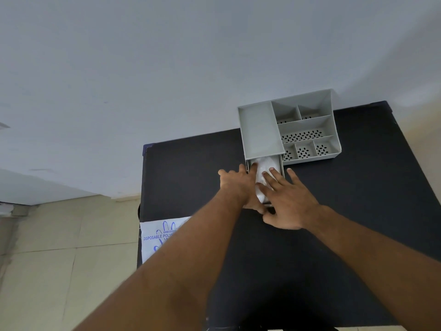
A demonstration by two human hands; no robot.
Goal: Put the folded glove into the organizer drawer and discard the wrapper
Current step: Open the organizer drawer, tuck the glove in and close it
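Note:
A grey organizer (pixel 260 130) stands at the far edge of a black table, its drawer (pixel 281 168) pulled out toward me. A white folded glove (pixel 263 166) lies in the drawer. My left hand (pixel 235 185) rests at the drawer's left side, fingers spread, thumb under the drawer's front. My right hand (pixel 286 199) lies flat on top of the glove, fingers apart, pressing it down. A white wrapper (pixel 155 237) with blue print reading "DISPOSABLE POLY" hangs over the table's left edge, partly hidden by my left forearm.
The organizer has several open perforated compartments (pixel 303 136) on its right side. The black table (pixel 358 187) stands against a pale wall. Tiled floor (pixel 59 259) lies to the left, below the table edge.

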